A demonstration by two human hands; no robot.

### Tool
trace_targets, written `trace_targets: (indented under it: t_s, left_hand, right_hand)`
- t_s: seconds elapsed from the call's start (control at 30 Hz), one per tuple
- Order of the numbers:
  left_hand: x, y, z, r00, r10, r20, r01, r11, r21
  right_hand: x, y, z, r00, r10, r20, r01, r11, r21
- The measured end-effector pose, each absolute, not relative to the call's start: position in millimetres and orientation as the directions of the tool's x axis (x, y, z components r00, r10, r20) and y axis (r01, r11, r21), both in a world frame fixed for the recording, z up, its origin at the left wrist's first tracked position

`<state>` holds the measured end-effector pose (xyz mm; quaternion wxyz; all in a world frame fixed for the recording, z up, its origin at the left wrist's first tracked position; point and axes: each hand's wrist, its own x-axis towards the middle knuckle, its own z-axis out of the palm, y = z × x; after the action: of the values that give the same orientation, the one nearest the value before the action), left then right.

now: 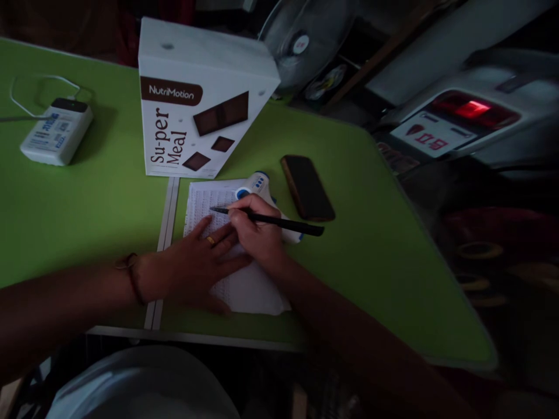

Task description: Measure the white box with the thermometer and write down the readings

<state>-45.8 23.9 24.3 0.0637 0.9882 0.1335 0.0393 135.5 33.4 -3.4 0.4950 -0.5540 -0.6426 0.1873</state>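
A sheet of paper (257, 294) with rows of small print lies on the green table. Across its left part my left hand (205, 259) rests flat with the fingers spread, a ring on one finger. My right hand (259, 230) grips a black pen (288, 222), its tip touching or just over the printed rows. Under and behind the right hand lies a white and blue handheld device (255, 183), partly hidden, which looks like an infrared thermometer. Right of it is a dark phone (307, 187), face up.
Behind the paper stands a white NutriMotion box (183, 131). A white plug block (59, 131) with a cable sits at the left of the green table (109, 215). Beyond the table are a fan (301, 43) and a white machine (480, 107) with a red display.
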Motion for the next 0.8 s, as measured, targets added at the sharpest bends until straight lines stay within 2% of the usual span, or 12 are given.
trace_targets:
  t_s: [0.33,0.53,0.8]
  left_hand:
    - [-46.1,24.0,24.0,0.961,0.266,0.073,0.251,-0.953,0.167]
    - [-45.5,24.5,26.9,0.963,0.269,0.0,0.265,-0.95,0.163]
    - [-45.8,25.0,25.0,0.963,0.263,0.053,0.25,-0.952,0.176]
  right_hand:
    - [134.6,34.4,-1.2,0.162,0.889,0.428,0.539,0.284,-0.793]
    - [134.3,34.9,-1.2,0.146,0.888,0.435,0.514,0.308,-0.801]
    - [134.0,34.1,-0.9,0.16,0.895,0.415,0.506,0.287,-0.813]
